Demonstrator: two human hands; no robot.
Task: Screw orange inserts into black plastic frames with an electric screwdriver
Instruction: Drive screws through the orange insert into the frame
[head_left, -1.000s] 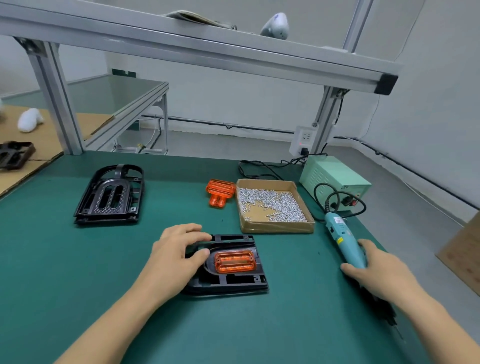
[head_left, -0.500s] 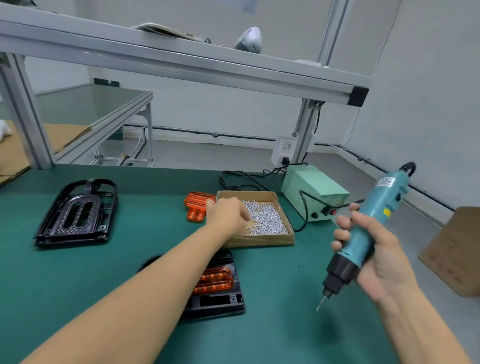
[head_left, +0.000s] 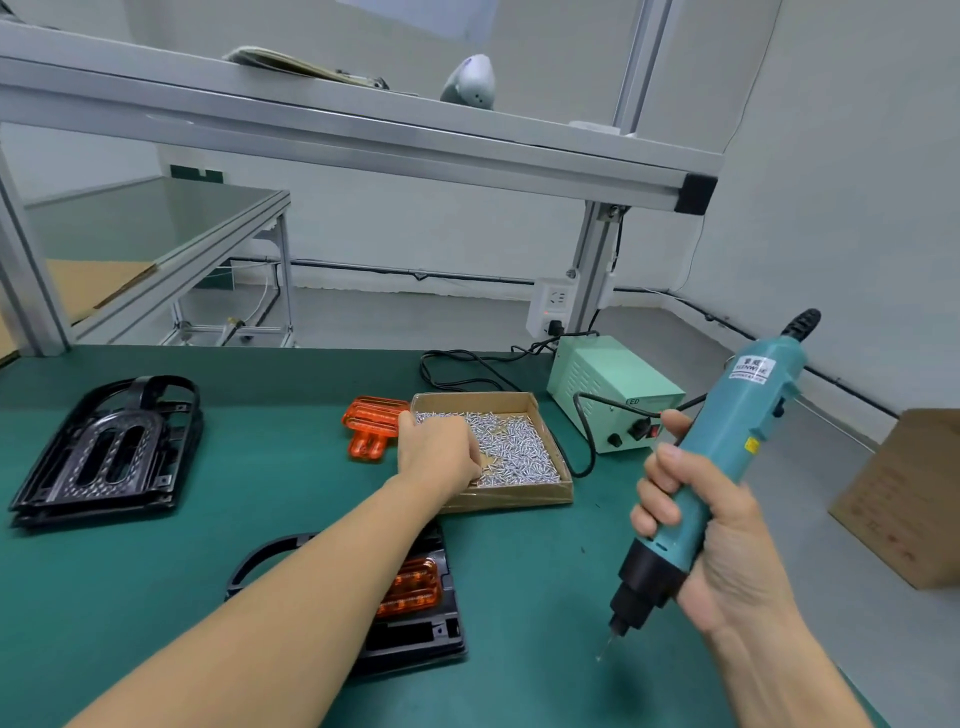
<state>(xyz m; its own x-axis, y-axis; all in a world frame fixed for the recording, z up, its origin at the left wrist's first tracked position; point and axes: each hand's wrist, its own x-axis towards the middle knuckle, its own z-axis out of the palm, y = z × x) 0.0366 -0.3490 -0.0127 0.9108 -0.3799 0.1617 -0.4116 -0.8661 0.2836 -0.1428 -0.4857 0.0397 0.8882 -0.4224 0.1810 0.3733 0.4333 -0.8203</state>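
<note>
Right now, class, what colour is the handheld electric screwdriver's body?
Teal, with a black nose; head view shows the handheld electric screwdriver.

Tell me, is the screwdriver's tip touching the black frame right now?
No, the right hand holds the electric screwdriver up in the air, with its tip over bare green mat, off to the side of the black frame.

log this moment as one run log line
step: fetching screw | left hand: in screw box | right hand: holds electric screwdriver, bit down | frame: orange insert seated
</note>
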